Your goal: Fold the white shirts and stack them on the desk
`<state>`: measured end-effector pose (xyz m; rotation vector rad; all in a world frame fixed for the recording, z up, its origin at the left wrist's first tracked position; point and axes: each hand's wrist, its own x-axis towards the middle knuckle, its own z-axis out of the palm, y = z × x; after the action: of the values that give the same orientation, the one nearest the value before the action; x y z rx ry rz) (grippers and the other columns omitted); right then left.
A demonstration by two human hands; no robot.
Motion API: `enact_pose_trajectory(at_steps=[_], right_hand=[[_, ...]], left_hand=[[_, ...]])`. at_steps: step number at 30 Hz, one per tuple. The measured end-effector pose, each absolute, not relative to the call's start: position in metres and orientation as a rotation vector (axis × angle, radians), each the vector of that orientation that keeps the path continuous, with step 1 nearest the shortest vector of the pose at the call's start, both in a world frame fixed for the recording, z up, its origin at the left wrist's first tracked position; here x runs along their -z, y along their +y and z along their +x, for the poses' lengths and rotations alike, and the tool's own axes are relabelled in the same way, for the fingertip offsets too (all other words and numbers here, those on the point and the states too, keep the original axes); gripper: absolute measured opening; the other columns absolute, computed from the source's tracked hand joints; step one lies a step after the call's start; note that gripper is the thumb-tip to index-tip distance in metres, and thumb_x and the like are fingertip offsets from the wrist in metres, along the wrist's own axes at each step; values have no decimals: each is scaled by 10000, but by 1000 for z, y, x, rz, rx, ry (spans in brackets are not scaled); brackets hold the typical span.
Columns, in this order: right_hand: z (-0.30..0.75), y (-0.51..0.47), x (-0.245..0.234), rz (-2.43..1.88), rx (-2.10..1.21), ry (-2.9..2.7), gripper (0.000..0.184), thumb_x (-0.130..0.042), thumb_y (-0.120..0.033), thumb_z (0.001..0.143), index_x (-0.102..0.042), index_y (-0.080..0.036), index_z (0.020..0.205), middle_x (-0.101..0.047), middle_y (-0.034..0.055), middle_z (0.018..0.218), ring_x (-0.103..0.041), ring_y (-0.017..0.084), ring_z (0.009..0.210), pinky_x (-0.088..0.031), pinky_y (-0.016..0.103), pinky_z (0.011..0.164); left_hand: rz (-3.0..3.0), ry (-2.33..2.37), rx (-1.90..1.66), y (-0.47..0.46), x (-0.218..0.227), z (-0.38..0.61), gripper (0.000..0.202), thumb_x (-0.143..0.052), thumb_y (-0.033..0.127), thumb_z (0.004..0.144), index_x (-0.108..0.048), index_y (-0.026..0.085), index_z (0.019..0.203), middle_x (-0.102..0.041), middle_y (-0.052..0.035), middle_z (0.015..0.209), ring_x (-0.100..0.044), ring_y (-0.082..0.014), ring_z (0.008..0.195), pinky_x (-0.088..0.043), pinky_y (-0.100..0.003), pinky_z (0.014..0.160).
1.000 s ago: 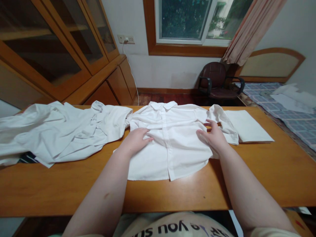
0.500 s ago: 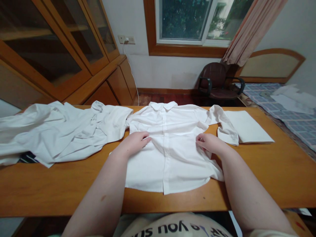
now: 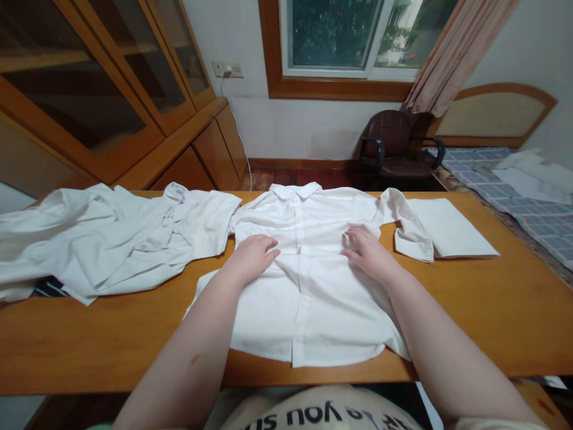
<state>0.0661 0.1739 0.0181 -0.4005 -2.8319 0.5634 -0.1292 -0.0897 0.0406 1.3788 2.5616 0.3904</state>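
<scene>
Head view: a white shirt (image 3: 333, 286) lies front side up on the desk (image 3: 483, 322), with its collar (image 3: 295, 192) toward the far edge and its hem toward the near edge; all positions below refer to this shirt. The placket (image 3: 299, 263) runs down its middle, and creases cross the fabric at mid-length. The left hand (image 3: 253, 255) is on the left side of the shirt at about mid-length; its grip is spread, thumb set apart from the fingers. The right hand (image 3: 367, 254) is on the right side of the shirt, roughly level with the left hand; its grip is likewise spread, thumb and fingers separated. The pressure on the fabric cannot be determined. At the right of the shirt, one sleeve (image 3: 408, 230) bends toward the near edge and borders a folded white cloth (image 3: 459, 227). At the left of the shirt lies a rumpled white garment (image 3: 111, 239); its right end reaches the shirt. Beyond the shirt and to the left stands a wooden cabinet (image 3: 176, 158) with glass doors. Directly beyond the shirt is a window (image 3: 331, 36). Beyond the shirt and to the right are a pink curtain (image 3: 461, 60), a brown armchair (image 3: 389, 134) and, farther right, a bed (image 3: 505, 191) with a checked cover.
</scene>
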Motion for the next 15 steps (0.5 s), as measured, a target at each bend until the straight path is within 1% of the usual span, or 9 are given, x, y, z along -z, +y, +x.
enact_pose_trajectory(at_steps=[2,3,5,7,11,13,15], right_hand=[[61,174,-4,-461,-609,-2892,589,-567,-439,829,-443,-171,1339,-437,165,1415,-378,305,1320,-317,485,1065],[60,174,1,-501,-602,-2928,628,-569,-446,827,-414,-165,1367,-390,171,1452,-330,314,1351,-282,508,1083],[57,176,8,-542,-549,-2989,651,-543,-462,843,-387,-151,1393,-311,172,1500,-249,323,1390,-220,537,1105],[55,177,9,-548,-477,-3020,648,-492,-478,871,-378,-130,1405,-262,167,1521,-213,317,1403,-194,529,1117],[54,180,11,-546,-360,-3031,650,-430,-506,897,-369,-124,1420,-259,152,1523,-226,307,1400,-190,507,1123],[54,183,13,-523,-321,-3022,646,-416,-519,899,-372,-144,1423,-275,142,1519,-243,303,1395,-198,506,1121],[54,187,16,-500,-286,-3013,639,-402,-526,903,-374,-158,1425,-295,134,1512,-255,296,1392,-202,503,1119]], left_hand=[[1324,2591,-318,-88,-32,-131,497,-438,454,861,-573,169,1246,-527,-121,1351,-474,-273,1240,-348,-386,1035],[1297,2597,-296,-88,-28,-132,545,-429,468,867,-525,160,1306,-454,-128,1421,-424,-279,1293,-320,-400,1062],[1271,2590,-283,-86,-21,-134,597,-386,486,888,-440,156,1383,-328,-126,1501,-321,-277,1367,-263,-420,1100],[1269,2576,-300,-84,-15,-138,614,-348,499,903,-385,170,1420,-253,-109,1534,-235,-260,1406,-207,-428,1126],[1252,2552,-334,-82,-7,-148,641,-329,537,902,-334,202,1449,-180,-74,1556,-137,-235,1433,-136,-429,1148],[1224,2538,-343,-83,-5,-154,636,-317,542,904,-328,220,1452,-175,-55,1558,-122,-229,1435,-128,-428,1149],[1195,2525,-343,-84,-5,-160,595,-283,513,921,-340,236,1445,-195,-44,1552,-125,-218,1434,-135,-425,1146]])
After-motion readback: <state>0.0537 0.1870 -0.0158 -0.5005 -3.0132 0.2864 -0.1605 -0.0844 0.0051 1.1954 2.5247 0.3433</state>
